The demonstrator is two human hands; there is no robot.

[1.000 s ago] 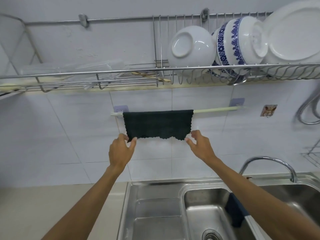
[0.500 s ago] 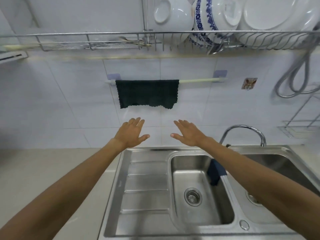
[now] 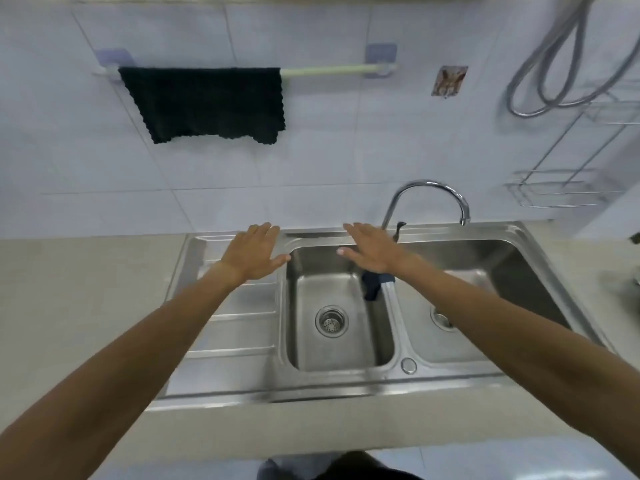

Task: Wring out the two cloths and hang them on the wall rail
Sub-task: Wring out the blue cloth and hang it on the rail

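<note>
A dark green cloth (image 3: 207, 102) hangs spread over the left part of the pale wall rail (image 3: 325, 70). A dark blue cloth (image 3: 373, 285) lies draped over the divider between the two sink basins, partly hidden under my right wrist. My left hand (image 3: 256, 252) hovers flat and open over the drainboard, holding nothing. Just above the blue cloth, my right hand (image 3: 372, 249) is open with fingers spread over the left basin's back edge.
The steel double sink (image 3: 341, 386) sits in a beige counter (image 3: 69, 306). A curved tap (image 3: 429, 195) rises behind the divider. A hose (image 3: 554, 64) and a wire rack (image 3: 561, 188) hang on the tiled wall at right.
Both hands let go of the hung green cloth and dropped to the sink. The view tilted down, so the dish rack is out of sight.
</note>
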